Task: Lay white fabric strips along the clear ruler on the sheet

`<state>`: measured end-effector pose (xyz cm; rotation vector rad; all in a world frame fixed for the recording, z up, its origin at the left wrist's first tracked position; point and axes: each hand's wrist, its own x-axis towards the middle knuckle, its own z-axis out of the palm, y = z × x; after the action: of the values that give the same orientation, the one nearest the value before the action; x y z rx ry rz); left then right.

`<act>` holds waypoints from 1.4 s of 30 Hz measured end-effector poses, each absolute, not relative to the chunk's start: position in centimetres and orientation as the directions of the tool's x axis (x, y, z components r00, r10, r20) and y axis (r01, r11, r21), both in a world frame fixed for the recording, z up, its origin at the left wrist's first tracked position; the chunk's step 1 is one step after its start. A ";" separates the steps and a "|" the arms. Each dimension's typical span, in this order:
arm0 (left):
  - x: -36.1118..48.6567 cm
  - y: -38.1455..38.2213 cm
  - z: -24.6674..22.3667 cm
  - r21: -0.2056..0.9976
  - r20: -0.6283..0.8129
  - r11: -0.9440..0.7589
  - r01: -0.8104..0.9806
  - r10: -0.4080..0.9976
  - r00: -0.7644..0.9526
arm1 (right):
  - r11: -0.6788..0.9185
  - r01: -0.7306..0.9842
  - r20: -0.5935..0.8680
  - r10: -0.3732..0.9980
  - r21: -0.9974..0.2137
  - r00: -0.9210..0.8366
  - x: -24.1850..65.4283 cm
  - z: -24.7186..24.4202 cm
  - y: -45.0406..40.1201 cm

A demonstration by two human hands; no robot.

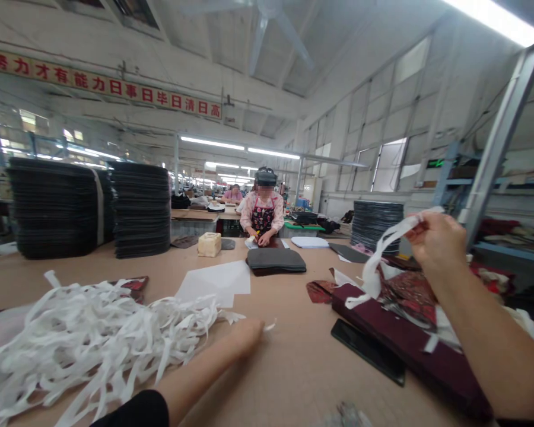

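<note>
White strip (372, 279) in the right hand (440, 238)

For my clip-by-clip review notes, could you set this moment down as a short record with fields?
Right hand: raised, pinching a white strip that hangs down
Left hand: low over the table; a white end shows by its fingertips, grip unclear
Table, left: tangled strip pile
Table, right: maroon bundle, phone-like slab beside it
Ahead: white paper, grey stack
Far left: tall dark stacks
Across: co-worker in an apron
</note>
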<state>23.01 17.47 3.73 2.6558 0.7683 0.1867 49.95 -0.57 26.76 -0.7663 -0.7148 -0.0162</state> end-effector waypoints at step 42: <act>9.5 24.9 11.2 0.488 0.433 -0.478 0.730 0.859 0.273 | 0.460 -0.187 0.197 0.664 -0.868 0.721 48.0 15.3 -1.2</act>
<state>9.46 24.89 11.25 2.3467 1.4858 0.9906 47.97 -1.22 15.25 -0.9576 -0.5680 0.5601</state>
